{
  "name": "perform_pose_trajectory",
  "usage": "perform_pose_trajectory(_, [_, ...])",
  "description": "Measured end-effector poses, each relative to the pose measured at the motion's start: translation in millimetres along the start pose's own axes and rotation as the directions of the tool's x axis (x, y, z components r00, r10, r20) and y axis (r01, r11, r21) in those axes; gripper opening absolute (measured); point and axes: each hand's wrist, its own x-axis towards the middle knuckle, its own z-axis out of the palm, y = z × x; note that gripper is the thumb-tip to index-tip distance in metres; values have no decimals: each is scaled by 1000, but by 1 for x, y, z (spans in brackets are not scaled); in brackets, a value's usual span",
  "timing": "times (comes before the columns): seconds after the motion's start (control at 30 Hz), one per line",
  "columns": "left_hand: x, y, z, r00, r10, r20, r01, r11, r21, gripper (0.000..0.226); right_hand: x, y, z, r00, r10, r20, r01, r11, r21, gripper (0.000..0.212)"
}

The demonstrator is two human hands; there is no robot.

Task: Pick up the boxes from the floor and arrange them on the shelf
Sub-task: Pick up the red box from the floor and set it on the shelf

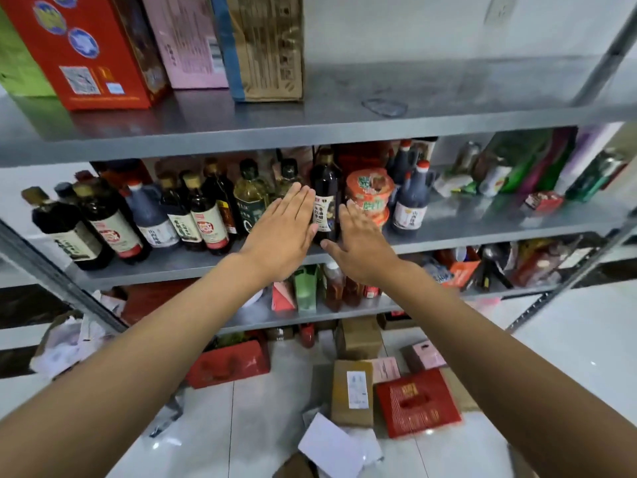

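The brown and red cardboard boxes [396, 391] are lying scattered on the white floor [568, 357] below my hands; my left hand [281, 236] and right hand [358, 246] are hovering flat, empty, apart, the right nearer them.

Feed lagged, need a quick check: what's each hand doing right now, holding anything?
Left hand: open, fingers straight, holding nothing.
Right hand: open, fingers straight, holding nothing; held out in front of the dark bottle.

Grey metal shelving [379, 131]; white glossy tile floor [568, 339]; white wall [413, 25].
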Motion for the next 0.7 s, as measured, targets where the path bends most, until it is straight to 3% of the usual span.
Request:
perform_pose_trajectory(0.3, [10, 50, 56, 982, 101, 157, -85, 991, -103, 59, -51, 59, 41, 984, 171, 57, -170, 985, -27, 80])
perform_pose_trajectory(0.7, [45, 148, 123, 920, 249, 302, -190, 959, -210, 59, -124, 141, 66, 890, 427, 161, -423, 904, -63, 76])
